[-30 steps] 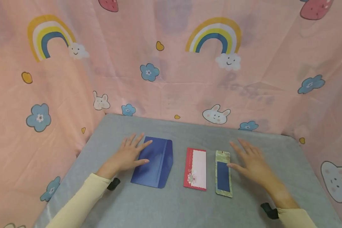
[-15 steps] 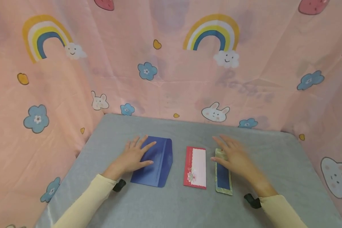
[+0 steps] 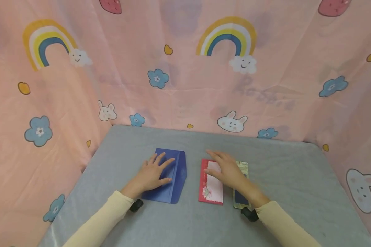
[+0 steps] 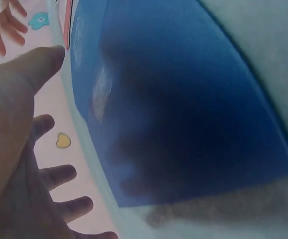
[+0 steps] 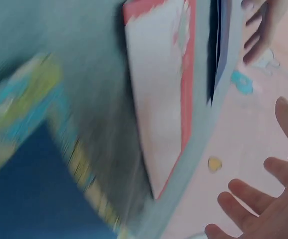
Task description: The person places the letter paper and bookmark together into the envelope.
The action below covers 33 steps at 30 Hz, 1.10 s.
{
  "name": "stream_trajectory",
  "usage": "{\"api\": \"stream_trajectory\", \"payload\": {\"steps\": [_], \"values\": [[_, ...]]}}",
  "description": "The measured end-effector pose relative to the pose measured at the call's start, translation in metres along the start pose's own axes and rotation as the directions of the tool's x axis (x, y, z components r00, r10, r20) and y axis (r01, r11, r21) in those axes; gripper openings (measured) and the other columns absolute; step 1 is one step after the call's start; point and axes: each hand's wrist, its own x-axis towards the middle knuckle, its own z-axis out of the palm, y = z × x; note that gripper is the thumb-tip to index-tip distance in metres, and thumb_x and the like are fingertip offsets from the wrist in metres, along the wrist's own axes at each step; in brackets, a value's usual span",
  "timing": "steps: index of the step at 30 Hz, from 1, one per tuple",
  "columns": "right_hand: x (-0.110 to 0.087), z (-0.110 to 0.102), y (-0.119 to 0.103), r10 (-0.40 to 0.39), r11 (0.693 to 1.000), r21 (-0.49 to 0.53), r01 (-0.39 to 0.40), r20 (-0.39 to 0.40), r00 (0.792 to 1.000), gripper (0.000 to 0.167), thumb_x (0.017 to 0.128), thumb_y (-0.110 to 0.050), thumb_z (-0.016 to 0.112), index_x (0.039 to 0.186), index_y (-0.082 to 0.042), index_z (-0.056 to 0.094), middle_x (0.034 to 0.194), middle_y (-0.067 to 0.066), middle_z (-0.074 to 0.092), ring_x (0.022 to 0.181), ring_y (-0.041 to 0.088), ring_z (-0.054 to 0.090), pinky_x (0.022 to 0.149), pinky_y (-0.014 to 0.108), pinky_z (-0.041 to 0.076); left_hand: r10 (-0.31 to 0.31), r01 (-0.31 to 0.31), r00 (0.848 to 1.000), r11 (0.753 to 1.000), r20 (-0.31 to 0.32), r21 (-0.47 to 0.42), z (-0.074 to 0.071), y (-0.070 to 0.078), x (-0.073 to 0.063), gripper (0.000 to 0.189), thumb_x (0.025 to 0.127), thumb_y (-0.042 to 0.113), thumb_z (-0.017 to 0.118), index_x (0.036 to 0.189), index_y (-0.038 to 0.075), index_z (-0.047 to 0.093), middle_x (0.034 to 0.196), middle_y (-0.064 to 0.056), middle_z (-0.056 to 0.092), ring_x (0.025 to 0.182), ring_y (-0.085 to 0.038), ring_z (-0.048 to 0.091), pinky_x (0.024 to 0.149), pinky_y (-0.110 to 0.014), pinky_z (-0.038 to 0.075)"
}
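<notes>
Head view: two hands over a grey table cover [image 3: 185, 223], with three flat paper articles set in a row. At left lies a blue envelope [image 3: 170, 171], its tapered flap toward the right; the left hand [image 3: 149, 175] extends above its left part, fingers spread and holding nothing. At centre lies a red-and-white card [image 3: 214, 190], flowers printed at its near left corner. Above its far part is the right hand [image 3: 228, 171], fingers extended, thumb set apart, likewise holding nothing. At right, just beside the card, lies a green-bordered packet [image 3: 239, 197] with a dark blue panel, partly hidden by the right wrist. Left wrist view: a gap separates the hand from the envelope, on which a shadow falls. Right wrist view: the fingers stand clear of the card. A pink printed curtain [image 3: 185, 106] rises behind.
</notes>
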Motion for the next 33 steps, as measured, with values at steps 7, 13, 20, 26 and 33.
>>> {"api": "stream_trajectory", "payload": {"steps": [7,13,20,26,33], "values": [[0.012,0.016,-0.021,0.033,0.998,0.051,-0.035,0.039,0.999,0.073,0.087,-0.041,0.073,0.15,-0.019,0.044,0.144,0.013,0.055,0.135,0.037,0.05,0.108,0.062,0.04,-0.034,0.034,0.999,0.999,-0.016,0.015,0.009,0.005,0.005,0.074,0.088,0.054,0.067,0.152,0.029,0.039,0.16,-0.019,0.031,0.144,-0.053,0.031,0.101,-0.075,0.036],[0.02,0.028,-0.035,0.09,0.986,0.133,-0.101,0.086,0.992,0.071,0.088,-0.04,0.072,0.15,-0.02,0.044,0.146,0.014,0.053,0.135,0.036,0.05,0.107,0.057,0.044,-0.086,0.086,0.996,0.996,-0.012,0.034,0.015,0.007,0.01,0.074,0.088,0.055,0.066,0.152,0.03,0.039,0.16,-0.019,0.032,0.145,-0.051,0.03,0.102,-0.074,0.036],[0.028,0.049,-0.042,0.129,0.977,0.159,-0.145,0.105,0.986,0.069,0.088,-0.039,0.072,0.148,-0.018,0.046,0.14,0.014,0.058,0.125,0.031,0.059,0.102,0.051,0.049,-0.096,0.096,0.995,0.995,-0.017,0.033,0.019,0.01,0.012,0.073,0.087,0.054,0.067,0.151,0.03,0.041,0.158,-0.022,0.034,0.141,-0.054,0.034,0.099,-0.073,0.039],[0.032,0.062,-0.047,0.153,0.969,0.182,-0.168,0.093,0.984,0.066,0.089,-0.038,0.072,0.146,-0.015,0.049,0.139,0.014,0.059,0.125,0.032,0.059,0.102,0.051,0.048,-0.119,0.119,0.993,0.993,-0.012,-0.004,0.02,0.012,0.012,0.073,0.086,0.052,0.07,0.15,0.03,0.043,0.157,-0.024,0.034,0.141,-0.055,0.034,0.098,-0.071,0.041],[0.036,0.068,-0.056,0.187,0.952,0.225,-0.208,0.113,0.976,0.062,0.09,-0.036,0.071,0.144,-0.015,0.052,0.134,0.013,0.063,0.118,0.029,0.061,0.1,0.05,0.049,-0.104,0.105,0.994,0.994,-0.024,0.022,0.02,0.012,0.013,0.07,0.086,0.052,0.07,0.148,0.029,0.047,0.154,-0.025,0.037,0.137,-0.056,0.039,0.095,-0.067,0.046]]}}
